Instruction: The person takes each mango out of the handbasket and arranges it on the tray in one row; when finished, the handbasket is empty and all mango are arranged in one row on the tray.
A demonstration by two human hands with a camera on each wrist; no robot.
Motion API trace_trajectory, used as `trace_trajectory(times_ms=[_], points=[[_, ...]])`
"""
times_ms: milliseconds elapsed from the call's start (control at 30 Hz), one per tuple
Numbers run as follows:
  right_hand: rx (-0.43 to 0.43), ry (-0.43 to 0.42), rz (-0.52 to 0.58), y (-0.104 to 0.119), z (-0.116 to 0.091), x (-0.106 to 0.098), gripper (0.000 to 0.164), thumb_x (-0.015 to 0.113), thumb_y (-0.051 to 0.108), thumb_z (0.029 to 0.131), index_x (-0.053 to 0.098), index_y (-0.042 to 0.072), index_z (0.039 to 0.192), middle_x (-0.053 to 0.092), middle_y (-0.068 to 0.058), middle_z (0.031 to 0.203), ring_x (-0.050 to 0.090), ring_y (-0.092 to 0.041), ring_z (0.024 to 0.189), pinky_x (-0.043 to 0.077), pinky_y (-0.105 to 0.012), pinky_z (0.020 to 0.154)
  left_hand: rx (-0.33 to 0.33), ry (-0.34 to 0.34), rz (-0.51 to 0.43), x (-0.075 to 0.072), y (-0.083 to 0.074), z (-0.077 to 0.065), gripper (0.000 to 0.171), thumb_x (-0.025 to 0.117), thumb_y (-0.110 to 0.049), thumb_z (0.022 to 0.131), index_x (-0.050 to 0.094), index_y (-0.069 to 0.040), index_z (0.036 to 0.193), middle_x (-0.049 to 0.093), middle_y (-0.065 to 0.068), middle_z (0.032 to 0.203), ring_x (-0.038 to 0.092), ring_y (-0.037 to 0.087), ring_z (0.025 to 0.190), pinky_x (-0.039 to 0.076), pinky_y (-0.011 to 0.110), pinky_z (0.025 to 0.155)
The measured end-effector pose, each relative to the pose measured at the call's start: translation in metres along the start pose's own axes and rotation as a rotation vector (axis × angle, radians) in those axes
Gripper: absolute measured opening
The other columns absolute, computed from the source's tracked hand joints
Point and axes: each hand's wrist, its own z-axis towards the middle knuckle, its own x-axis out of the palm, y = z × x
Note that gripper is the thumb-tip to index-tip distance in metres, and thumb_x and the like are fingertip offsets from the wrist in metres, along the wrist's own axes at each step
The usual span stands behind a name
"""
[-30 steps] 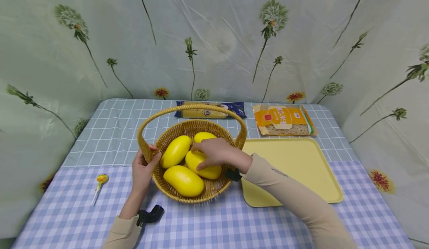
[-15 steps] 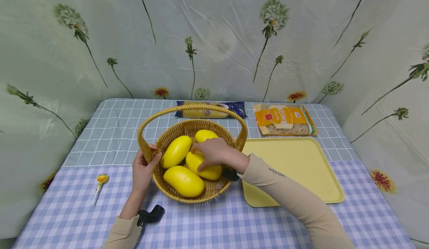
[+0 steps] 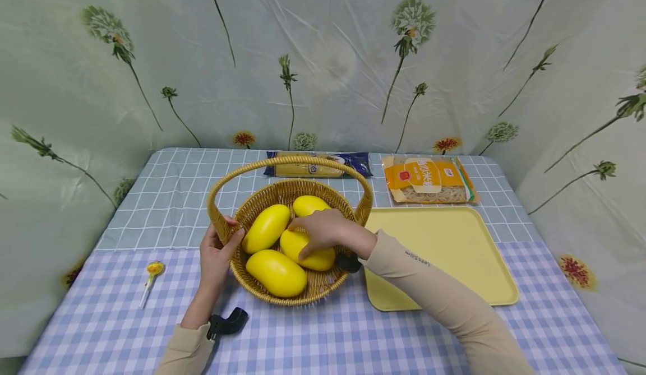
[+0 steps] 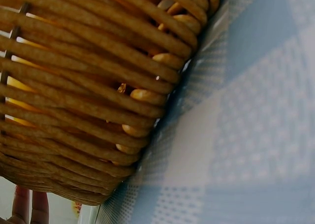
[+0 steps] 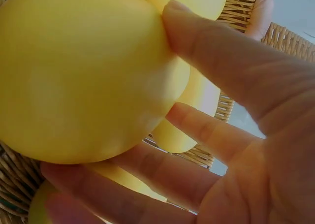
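A wicker basket (image 3: 295, 302) with a tall arched handle (image 3: 287, 162) stands mid-table, holding several yellow mangoes. My left hand (image 3: 214, 260) grips the basket's left side at the foot of the handle, thumb on the inner side; the left wrist view shows the woven wall (image 4: 74, 86) and two fingertips (image 4: 39, 207) below it. Reaching in from the right, my right hand (image 3: 328, 232) holds the right-hand mango (image 3: 318, 258), thumb on one side and fingers on the other. Around it lie the left mango (image 3: 266, 226), front mango (image 3: 277, 273) and back mango (image 3: 308, 204).
Right of the basket lies a yellow tray (image 3: 444, 251). Behind stand a blue-ended noodle packet (image 3: 318, 166) and an orange packet (image 3: 429, 180). A lollipop (image 3: 153, 274) rests at left on the checked cloth (image 3: 101, 308). A floral curtain (image 3: 333, 78) closes off the back.
Almost nothing differs. Both hands keep their places, the left at the basket's side and the right on the mango inside; the right forearm has shifted very slightly.
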Motion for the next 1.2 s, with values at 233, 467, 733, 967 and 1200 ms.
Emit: trace_trajectory(times_ms=[233,467,733,967,1200], points=[[-0.022,0.03,0.029,-0.004,0.001,0.001,0.069,0.073,0.05,0.079,0.048,0.03,0.139,0.058,-0.002,0.127,0.057,-0.02,0.099,0.043,-0.037,0.076,-0.002,-0.003,0.007,0.0,0.0,0.0,0.023,0.061,0.009,0.087,0.05,0.013,0.107,0.057,0.006,0.096,0.052,0.017,0.089,0.043,0.022,0.075],[-0.053,0.022,0.031,-0.007,0.001,0.001,0.068,0.074,0.049,0.078,0.049,0.03,0.138,0.059,-0.001,0.126,0.057,-0.018,0.093,0.042,-0.037,0.076,0.002,-0.015,0.017,-0.002,0.0,0.001,0.023,0.062,0.009,0.087,0.051,0.013,0.107,0.058,0.003,0.095,0.052,0.017,0.089,0.043,0.022,0.076],[-0.065,0.004,0.023,-0.009,-0.004,0.001,0.068,0.077,0.048,0.075,0.051,0.03,0.136,0.06,0.0,0.124,0.057,-0.017,0.09,0.043,-0.036,0.074,-0.01,-0.003,0.026,-0.002,0.001,0.001,0.024,0.061,0.008,0.087,0.051,0.013,0.108,0.057,0.004,0.096,0.052,0.017,0.089,0.043,0.022,0.076],[-0.099,-0.016,0.141,-0.012,-0.008,0.003,0.068,0.08,0.039,0.075,0.052,0.024,0.135,0.057,-0.003,0.127,0.055,-0.019,0.101,0.042,-0.037,0.087,-0.009,-0.002,0.014,-0.001,0.0,0.001,0.024,0.06,0.011,0.087,0.05,0.014,0.108,0.057,0.006,0.097,0.052,0.016,0.089,0.044,0.022,0.075],[-0.134,-0.025,0.234,-0.013,-0.012,0.004,0.067,0.079,0.031,0.077,0.05,0.019,0.136,0.058,-0.007,0.125,0.053,-0.018,0.1,0.041,-0.036,0.09,-0.012,-0.001,0.009,0.0,0.0,0.0,0.025,0.06,0.011,0.087,0.05,0.014,0.109,0.057,0.005,0.097,0.052,0.016,0.089,0.044,0.022,0.075]])
